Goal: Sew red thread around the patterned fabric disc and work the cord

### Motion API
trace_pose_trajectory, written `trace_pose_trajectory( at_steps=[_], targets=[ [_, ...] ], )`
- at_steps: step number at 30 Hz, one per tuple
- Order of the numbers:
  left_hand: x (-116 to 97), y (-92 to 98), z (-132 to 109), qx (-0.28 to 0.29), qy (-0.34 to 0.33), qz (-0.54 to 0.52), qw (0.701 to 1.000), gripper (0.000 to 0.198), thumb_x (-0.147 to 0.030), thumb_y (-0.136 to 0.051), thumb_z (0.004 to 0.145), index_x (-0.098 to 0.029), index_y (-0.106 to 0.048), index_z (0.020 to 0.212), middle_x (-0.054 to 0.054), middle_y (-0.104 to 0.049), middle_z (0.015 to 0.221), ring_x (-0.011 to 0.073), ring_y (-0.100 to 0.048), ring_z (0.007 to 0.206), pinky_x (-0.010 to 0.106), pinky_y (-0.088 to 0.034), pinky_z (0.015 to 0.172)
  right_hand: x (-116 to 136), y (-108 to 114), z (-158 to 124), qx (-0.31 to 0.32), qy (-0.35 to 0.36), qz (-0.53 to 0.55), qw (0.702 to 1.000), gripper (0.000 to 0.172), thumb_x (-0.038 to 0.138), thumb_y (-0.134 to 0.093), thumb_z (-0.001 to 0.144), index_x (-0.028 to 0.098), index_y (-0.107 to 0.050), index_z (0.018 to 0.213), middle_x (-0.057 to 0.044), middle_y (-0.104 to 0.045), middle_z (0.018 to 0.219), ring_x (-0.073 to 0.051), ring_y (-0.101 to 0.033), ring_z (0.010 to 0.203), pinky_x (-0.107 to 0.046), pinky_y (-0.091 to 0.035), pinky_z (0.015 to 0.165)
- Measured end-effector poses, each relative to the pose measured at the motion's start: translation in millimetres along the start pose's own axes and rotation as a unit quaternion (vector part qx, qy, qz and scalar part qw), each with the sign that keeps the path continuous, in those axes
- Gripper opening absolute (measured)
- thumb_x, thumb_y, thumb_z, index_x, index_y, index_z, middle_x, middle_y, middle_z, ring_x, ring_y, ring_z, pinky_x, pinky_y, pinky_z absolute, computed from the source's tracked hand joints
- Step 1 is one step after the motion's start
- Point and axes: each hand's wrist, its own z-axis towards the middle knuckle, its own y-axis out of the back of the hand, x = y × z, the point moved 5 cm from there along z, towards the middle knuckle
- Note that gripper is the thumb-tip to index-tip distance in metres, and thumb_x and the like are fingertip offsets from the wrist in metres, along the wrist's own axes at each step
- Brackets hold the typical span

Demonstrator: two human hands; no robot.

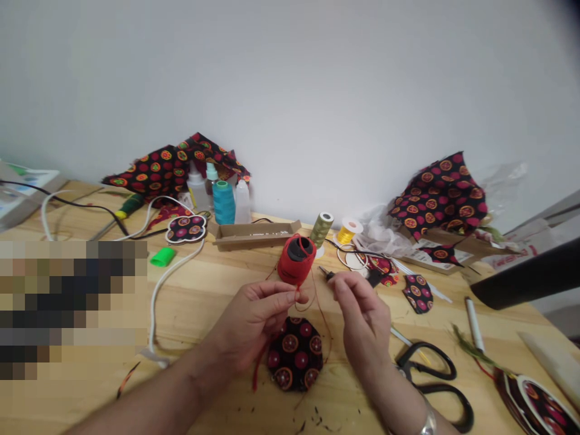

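My left hand (256, 320) is pinched shut on a red thread that runs up to the red spool (296, 258) standing just beyond my fingers. My right hand (362, 317) is also pinched shut, on something thin I cannot make out, close to the same thread. Between and below my hands a round patch of black fabric with red and orange circles (295, 353) lies on the wooden table (212, 290).
Black scissors (437, 377) lie right of my right wrist, beside a white pen (473, 323). Behind the spool are a cardboard tray (256, 234), olive (321, 228), yellow (348, 231) and teal (223, 202) spools, bottles and patterned fabric heaps (441, 193). White cable (167, 275) curves at left.
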Motion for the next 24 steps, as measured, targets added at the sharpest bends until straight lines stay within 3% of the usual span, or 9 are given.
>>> trace_pose_trajectory(
  at_steps=[2, 4, 8, 12, 19, 24],
  targets=[
    [0.7, 0.7, 0.3, 0.001, -0.001, 0.0, 1.0, 0.015, -0.024, -0.064, 0.071, -0.011, -0.069, 0.072, -0.009, -0.028, 0.041, 0.0044, -0.018, 0.042, 0.021, -0.013, 0.042, -2.5, 4.8, 3.8, -0.037, 0.005, -0.001, 0.999, 0.01, 0.024, -0.05, 0.084, 0.019, -0.057, 0.088, -0.003, -0.055, 0.082, -0.015, -0.052, 0.076, -0.028, -0.043, 0.068],
    [1.8, 1.5, 0.6, 0.002, 0.001, 0.003, 1.0, 0.014, -0.023, -0.064, 0.071, -0.011, -0.069, 0.073, -0.009, -0.029, 0.041, 0.0044, -0.018, 0.042, 0.021, -0.013, 0.042, -2.7, 4.3, 7.4, -0.023, 0.021, -0.007, 0.999, 0.019, 0.023, -0.051, 0.083, 0.02, -0.057, 0.101, -0.007, -0.056, 0.097, -0.017, -0.053, 0.086, -0.03, -0.045, 0.074],
    [1.5, 1.7, 0.5, 0.006, -0.003, 0.008, 1.0, 0.014, -0.023, -0.065, 0.07, -0.01, -0.07, 0.074, -0.007, -0.036, 0.043, 0.0043, -0.021, 0.042, 0.02, -0.015, 0.042, 0.5, -10.0, 8.4, 0.119, 0.017, 0.013, 0.993, 0.024, 0.02, -0.049, 0.084, 0.023, -0.061, 0.105, -0.007, -0.059, 0.11, -0.018, -0.053, 0.103, -0.034, -0.044, 0.087],
    [-0.3, 0.9, -0.7, 0.004, -0.007, -0.002, 1.0, 0.011, -0.02, -0.066, 0.068, -0.01, -0.07, 0.073, -0.005, -0.044, 0.047, 0.0036, -0.025, 0.042, 0.019, -0.017, 0.041, -0.1, -24.1, 1.6, 0.23, -0.049, 0.058, 0.97, 0.026, 0.017, -0.048, 0.084, 0.022, -0.063, 0.105, -0.005, -0.066, 0.105, -0.017, -0.06, 0.098, -0.035, -0.047, 0.087],
    [-3.2, -0.4, -0.7, -0.006, -0.006, -0.031, 0.999, 0.007, -0.016, -0.068, 0.065, -0.011, -0.07, 0.068, -0.006, -0.044, 0.042, 0.003, -0.029, 0.04, 0.017, -0.022, 0.039, -7.8, -23.2, 1.3, 0.158, -0.121, 0.112, 0.974, 0.011, 0.016, -0.062, 0.07, 0.017, -0.069, 0.079, -0.004, -0.072, 0.073, -0.015, -0.066, 0.065, -0.026, -0.054, 0.061],
    [-3.9, 0.1, 0.6, -0.008, -0.003, -0.018, 1.0, 0.007, -0.018, -0.068, 0.065, -0.012, -0.069, 0.067, -0.006, -0.045, 0.042, 0.0028, -0.029, 0.04, 0.017, -0.021, 0.039, -6.1, -19.3, 1.9, 0.142, -0.097, 0.057, 0.983, 0.007, 0.014, -0.062, 0.071, 0.017, -0.069, 0.072, -0.003, -0.069, 0.066, -0.014, -0.062, 0.059, -0.024, -0.051, 0.057]
  ],
)
